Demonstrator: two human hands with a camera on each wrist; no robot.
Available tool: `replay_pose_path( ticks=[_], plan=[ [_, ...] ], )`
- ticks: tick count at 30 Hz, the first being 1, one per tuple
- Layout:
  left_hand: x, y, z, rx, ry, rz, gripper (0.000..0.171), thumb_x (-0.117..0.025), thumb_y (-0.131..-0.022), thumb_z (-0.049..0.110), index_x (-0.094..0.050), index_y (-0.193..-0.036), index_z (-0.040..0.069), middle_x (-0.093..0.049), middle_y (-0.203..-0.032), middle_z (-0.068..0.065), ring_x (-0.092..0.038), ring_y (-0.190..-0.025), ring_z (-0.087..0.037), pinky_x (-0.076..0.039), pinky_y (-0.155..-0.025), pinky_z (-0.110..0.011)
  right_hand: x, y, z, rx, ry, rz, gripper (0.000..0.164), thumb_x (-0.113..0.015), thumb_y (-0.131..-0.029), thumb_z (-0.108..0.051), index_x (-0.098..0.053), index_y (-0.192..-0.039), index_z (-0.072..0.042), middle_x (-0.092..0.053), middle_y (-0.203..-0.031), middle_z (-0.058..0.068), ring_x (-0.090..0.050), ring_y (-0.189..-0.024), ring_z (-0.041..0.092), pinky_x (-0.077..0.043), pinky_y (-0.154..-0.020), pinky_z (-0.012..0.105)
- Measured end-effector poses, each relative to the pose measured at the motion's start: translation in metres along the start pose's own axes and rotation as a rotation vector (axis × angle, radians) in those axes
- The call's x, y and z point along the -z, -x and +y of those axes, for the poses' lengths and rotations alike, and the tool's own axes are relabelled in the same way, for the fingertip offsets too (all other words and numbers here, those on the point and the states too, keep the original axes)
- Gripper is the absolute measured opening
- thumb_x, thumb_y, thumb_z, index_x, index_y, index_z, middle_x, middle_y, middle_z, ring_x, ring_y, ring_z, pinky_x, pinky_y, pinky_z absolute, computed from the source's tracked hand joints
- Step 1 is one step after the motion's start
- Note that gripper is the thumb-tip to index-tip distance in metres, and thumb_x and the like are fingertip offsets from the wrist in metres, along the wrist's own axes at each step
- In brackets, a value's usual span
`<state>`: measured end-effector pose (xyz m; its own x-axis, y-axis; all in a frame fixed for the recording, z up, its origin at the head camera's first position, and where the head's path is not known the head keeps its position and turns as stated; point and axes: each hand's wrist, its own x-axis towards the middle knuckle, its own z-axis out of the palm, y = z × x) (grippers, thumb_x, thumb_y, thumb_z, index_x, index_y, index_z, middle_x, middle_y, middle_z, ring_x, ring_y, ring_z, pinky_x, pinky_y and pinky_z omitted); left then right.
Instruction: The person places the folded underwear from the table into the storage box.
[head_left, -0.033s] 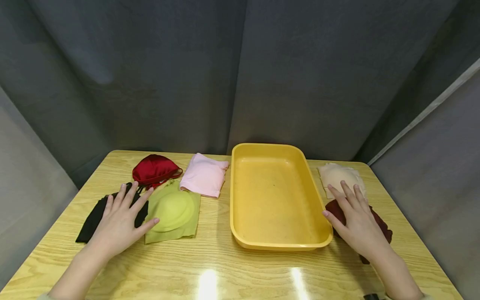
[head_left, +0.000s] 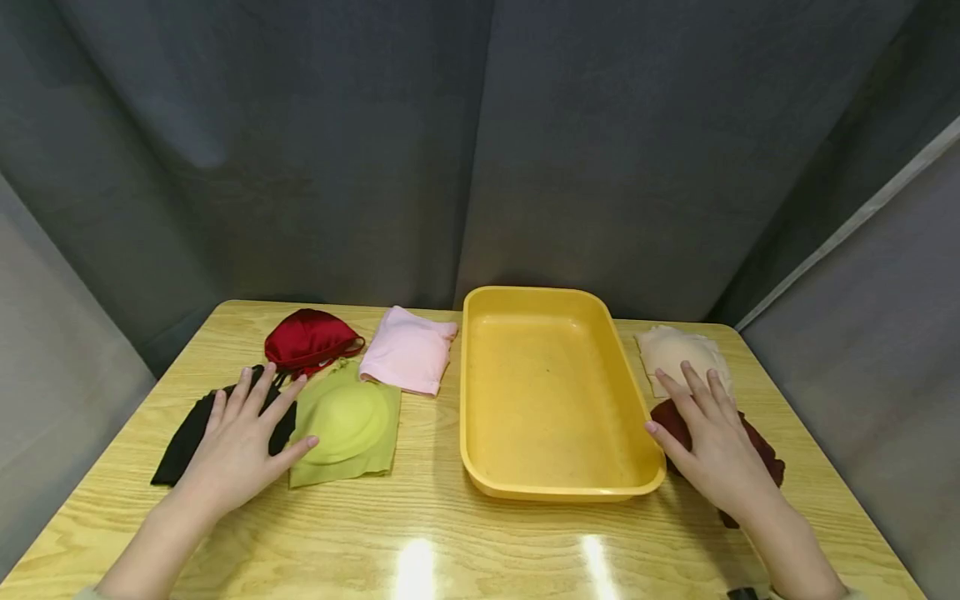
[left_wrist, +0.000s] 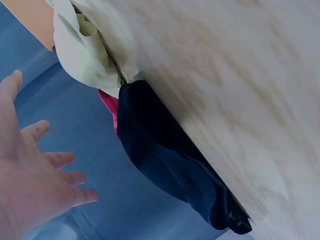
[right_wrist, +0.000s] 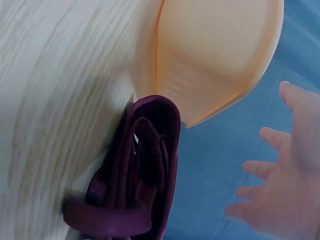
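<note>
My left hand (head_left: 238, 450) is spread with straight fingers above a folded black bra (head_left: 191, 437), partly hiding it; the left wrist view shows a gap between hand and black bra (left_wrist: 165, 155). Just right of it lies a lime green bra (head_left: 348, 421). My right hand (head_left: 712, 446), fingers also straight and apart, hovers over a folded maroon bra (head_left: 761, 450), which the right wrist view shows with its strap (right_wrist: 107, 220) looped out. Neither hand holds anything. Behind the maroon one is a beige bra (head_left: 682, 354), partly covered by the fingertips.
A yellow plastic tray (head_left: 551, 492) stands between the hands on the wooden table (head_left: 345, 533). Along the back left are a red satin bra (head_left: 307, 337) and a pink bra (head_left: 408, 350). Grey curtains (head_left: 337, 167) hang behind the table and at both sides.
</note>
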<state>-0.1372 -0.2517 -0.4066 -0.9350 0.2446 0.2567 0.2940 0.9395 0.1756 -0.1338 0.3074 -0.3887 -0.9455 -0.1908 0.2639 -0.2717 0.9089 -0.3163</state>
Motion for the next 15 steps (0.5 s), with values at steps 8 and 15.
replay_pose_path(
  ticks=[8, 15],
  plan=[
    [-0.0003, -0.0024, -0.0007, -0.010, -0.006, 0.015, 0.080, -0.055, -0.086, 0.060, -0.019, -0.151, 0.030, -0.010, -0.157, -0.019, 0.002, -0.143, -0.041, 0.003, -0.109, -0.065, 0.0013, -0.0011, -0.0009, -0.004, -0.017, 0.003, 0.069, -0.055, -0.093, -0.042, -0.022, -0.151, -0.026, -0.010, -0.157, 0.017, 0.008, -0.143, 0.038, -0.002, -0.107, 0.069],
    [0.0011, -0.0038, 0.0012, -0.010, 0.004, 0.018, 0.081, -0.055, -0.086, 0.060, -0.019, -0.151, 0.029, -0.009, -0.157, -0.019, 0.003, -0.143, -0.041, 0.003, -0.110, -0.064, 0.0024, -0.0037, -0.0019, -0.020, -0.037, 0.000, 0.070, -0.057, -0.093, -0.042, -0.022, -0.151, -0.027, -0.009, -0.157, 0.015, 0.007, -0.143, 0.038, -0.006, -0.103, 0.072]
  ],
)
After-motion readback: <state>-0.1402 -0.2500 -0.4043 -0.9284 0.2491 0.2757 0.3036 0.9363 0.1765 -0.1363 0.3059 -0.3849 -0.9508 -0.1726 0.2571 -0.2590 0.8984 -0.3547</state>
